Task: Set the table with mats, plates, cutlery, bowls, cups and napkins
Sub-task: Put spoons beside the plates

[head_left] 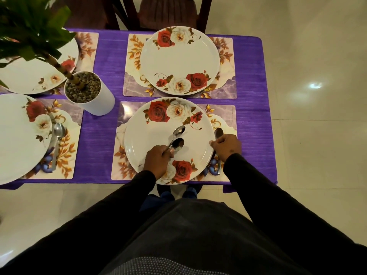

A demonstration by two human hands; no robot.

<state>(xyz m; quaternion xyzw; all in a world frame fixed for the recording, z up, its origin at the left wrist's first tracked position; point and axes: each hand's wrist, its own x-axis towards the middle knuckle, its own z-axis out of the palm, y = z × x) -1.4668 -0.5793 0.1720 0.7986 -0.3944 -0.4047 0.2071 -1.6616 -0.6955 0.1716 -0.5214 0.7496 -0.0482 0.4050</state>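
Cutlery is the step in hand: the right hand (227, 146) pinches a spoon (218, 153) beside the near plate (139, 135), the left hand (156, 161) grips two more spoons (177, 138) over it, likely due for the far plate (180, 60).

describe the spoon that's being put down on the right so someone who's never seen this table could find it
Start at the purple table and find the nearest floral plate. Just off its right rim, on the mat, lies the spoon under the right hand. Unlike the two spoons gripped by the left hand above the plate, it lies on the mat.
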